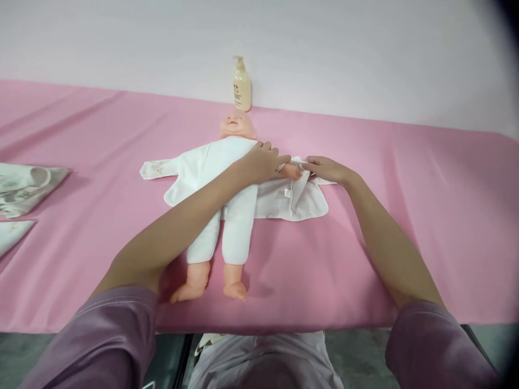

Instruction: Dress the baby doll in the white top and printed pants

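Baby jacket, white, long-sleeved, laid on the table beneath a baby doll; one sleeve, its end faintly patterned, is spread at picture left, and the opposite front panel is opened out at picture right, where a small white label is shown. Baby doll, soft white body, is placed face up, its bare feet pointed toward the wearer. The doll's small hand is exposed between the person's two hands. Left hand: laid across the doll's arm; whether it is closed around the arm cannot be told. Right hand: jacket cloth is pinched between thumb and fingers. Pump bottle, cream, is stood upright just beyond the doll's head. Printed folded cloth and white cloth piece are set at the left edge. Table, covered by a pink sheet, is backed by a pale wall.
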A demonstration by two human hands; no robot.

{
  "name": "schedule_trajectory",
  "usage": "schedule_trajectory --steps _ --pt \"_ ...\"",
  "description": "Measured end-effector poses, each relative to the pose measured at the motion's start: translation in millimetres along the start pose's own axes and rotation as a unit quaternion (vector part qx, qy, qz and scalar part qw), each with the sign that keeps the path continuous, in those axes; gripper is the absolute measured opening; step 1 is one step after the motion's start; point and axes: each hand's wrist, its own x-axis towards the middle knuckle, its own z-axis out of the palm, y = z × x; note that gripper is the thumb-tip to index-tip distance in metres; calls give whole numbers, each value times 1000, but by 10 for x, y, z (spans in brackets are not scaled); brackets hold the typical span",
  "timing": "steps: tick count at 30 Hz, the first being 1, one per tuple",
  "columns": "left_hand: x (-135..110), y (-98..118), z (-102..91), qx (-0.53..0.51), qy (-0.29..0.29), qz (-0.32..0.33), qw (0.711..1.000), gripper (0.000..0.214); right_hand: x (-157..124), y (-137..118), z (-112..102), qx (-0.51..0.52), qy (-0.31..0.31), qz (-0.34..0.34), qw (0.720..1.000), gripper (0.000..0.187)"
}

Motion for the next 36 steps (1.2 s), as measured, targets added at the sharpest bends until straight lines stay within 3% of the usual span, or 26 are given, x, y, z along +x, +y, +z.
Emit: schedule_trajectory --steps 3,8,14,17,21,28,36 --pt "-15 23 2 15 -28 -5 999 44 -56 -34 -23 -43 5 -17 999 31" --pt "43 107 -43 20 -72 -47 996 50 -154 -178 24 -133 30 -55 989 26" --pt "157 154 -93 -24 -111 -96 989 49 -207 -295 74 -207 43 -77 974 34" --pt "191 123 -73 -49 -106 -103 988 48 -207 -280 60 -198 37 -74 977 35" --pt "246 95 -7 -66 -56 -128 988 47 -199 -269 51 -195 40 -74 977 34" --pt "393 46 242 -43 -18 -130 990 45 -115 -245 126 -242 48 -77 966 29" --pt "515 40 332 -38 -36 -154 987 47 -66 -170 137 -210 72 -100 970 37"
